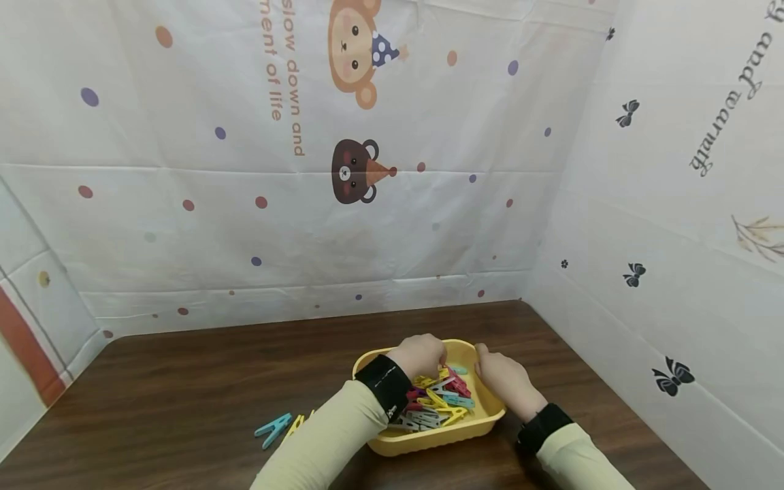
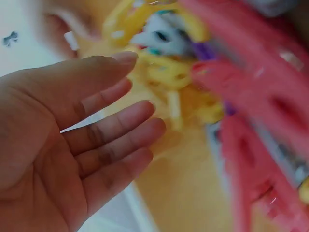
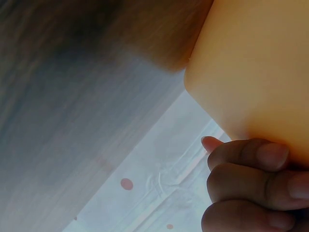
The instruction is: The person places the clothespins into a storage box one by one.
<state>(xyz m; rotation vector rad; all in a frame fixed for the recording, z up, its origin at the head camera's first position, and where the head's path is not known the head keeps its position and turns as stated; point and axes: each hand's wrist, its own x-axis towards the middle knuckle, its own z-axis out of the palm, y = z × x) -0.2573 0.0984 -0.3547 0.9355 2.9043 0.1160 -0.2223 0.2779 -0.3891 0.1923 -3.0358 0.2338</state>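
A yellow plastic basket [image 1: 431, 446] holds a heap of clothespins [image 1: 436, 401] in yellow, pink, grey, blue and purple. My left hand [image 1: 419, 354] reaches over its far left side into the basket. In the left wrist view that hand [image 2: 91, 135] has its fingers loosely extended, nothing between them, beside yellow and pinkish-red clothespins [image 2: 270, 92] that look blurred. At the far right corner, my right hand [image 1: 508, 382] grips the rim. Seen from the right wrist, its curled fingers [image 3: 256, 188] lie against the basket wall [image 3: 251, 67]; the thumb is mostly hidden.
On the brown wooden table [image 1: 184, 388], a blue clothespin [image 1: 273, 430] and a yellow one [image 1: 292, 427] lie left of the basket, partly near my left sleeve [image 1: 331, 432]. Printed white sheets [image 1: 245, 231] rise behind and on the right.
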